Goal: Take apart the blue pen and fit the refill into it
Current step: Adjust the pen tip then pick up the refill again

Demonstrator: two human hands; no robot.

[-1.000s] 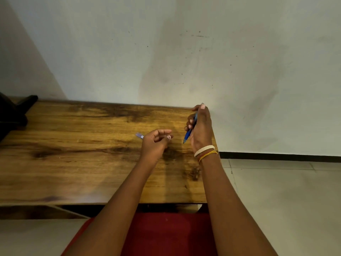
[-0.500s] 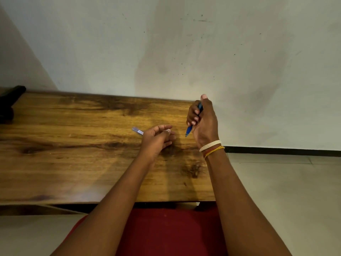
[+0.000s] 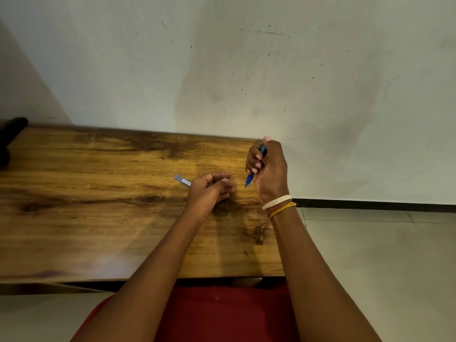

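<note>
A blue pen (image 3: 249,179) is upright in my right hand (image 3: 270,169), tip pointing down and my thumb over its top end, above the wooden table (image 3: 98,206) near its far right corner. My left hand (image 3: 209,191) rests low over the table just left of it, fingers loosely curled with the thumb against the forefinger. What lies inside that curl is hidden. A thin pale strip, perhaps the refill (image 3: 182,180), sticks out from behind the left hand's knuckles; whether the hand holds it I cannot tell.
The table stands against a pale wall, and its right edge is just right of my right wrist, with tiled floor (image 3: 370,255) beyond. A dark object (image 3: 11,134) sits at the far left edge. My red-clothed lap (image 3: 222,314) is below the table's front edge.
My right hand has lifted the pen a little and drawn it toward the table's far edge. The left hand and the pale strip have barely moved; the view shifted slightly.
</note>
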